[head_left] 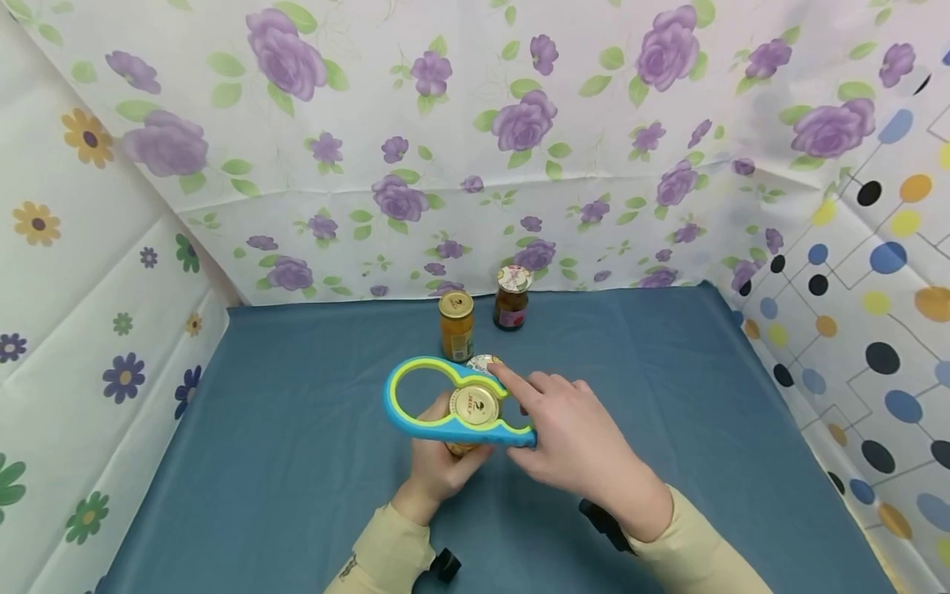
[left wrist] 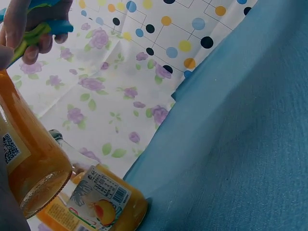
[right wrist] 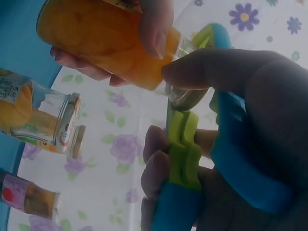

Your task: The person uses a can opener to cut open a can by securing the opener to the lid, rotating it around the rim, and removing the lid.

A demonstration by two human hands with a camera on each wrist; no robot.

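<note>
My left hand [head_left: 438,472] grips a glass jar of orange fruit [right wrist: 103,41], its gold lid [head_left: 475,405] facing up in the head view. Around that lid sits a blue and green jar opener [head_left: 425,429], the lid within its middle opening. My right hand [head_left: 575,425] holds the opener by its right end, fingers curled about it. In the right wrist view the thumb lies along the jar's neck, close to the lid. From the left wrist, the jar's base is seen raised above the table, tilted in that view.
Behind the opener shows a patterned white lid [head_left: 484,361], its jar mostly hidden. Farther back stand a gold-lidded jar of orange fruit [head_left: 456,332] and a small dark jar [head_left: 510,312]. Blue cloth [head_left: 297,462] covers the table, with patterned sheets on three sides.
</note>
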